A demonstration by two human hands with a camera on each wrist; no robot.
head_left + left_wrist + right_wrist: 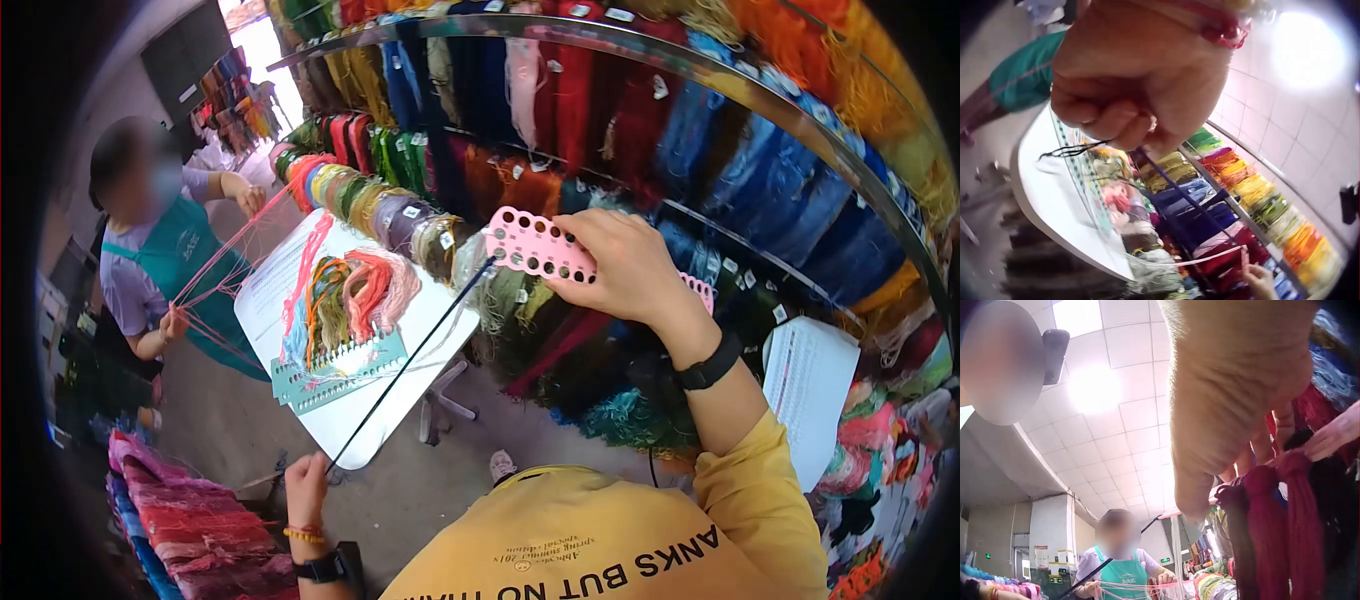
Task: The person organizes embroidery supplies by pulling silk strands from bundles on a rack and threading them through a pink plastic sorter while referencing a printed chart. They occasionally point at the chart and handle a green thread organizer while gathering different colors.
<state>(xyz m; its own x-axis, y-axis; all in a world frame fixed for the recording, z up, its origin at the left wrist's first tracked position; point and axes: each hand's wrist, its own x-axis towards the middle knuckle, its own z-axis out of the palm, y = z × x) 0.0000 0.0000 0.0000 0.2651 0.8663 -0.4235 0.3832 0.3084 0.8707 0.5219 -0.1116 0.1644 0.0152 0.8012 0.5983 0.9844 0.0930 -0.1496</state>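
Observation:
My right hand (625,265) grips a pink card with rows of holes (520,240), held up in front of the thread racks. From the card's near end a dark thread bundle (410,355) runs taut down to my left hand (305,485). The fingers of that hand are curled tightly round the bundle, and loose black ends (1072,150) stick out of the fist in the left wrist view. In the right wrist view, maroon skeins (1272,512) hang looped along the pink card's edge (1335,434).
Below the bundle stands a white tabletop (350,440) with a green holed card (325,378) and colourful skeins (375,290). Across it, a person in a green apron (190,245) stretches pink threads (225,245) between both hands. Racks of dyed skeins (760,150) curve round the right.

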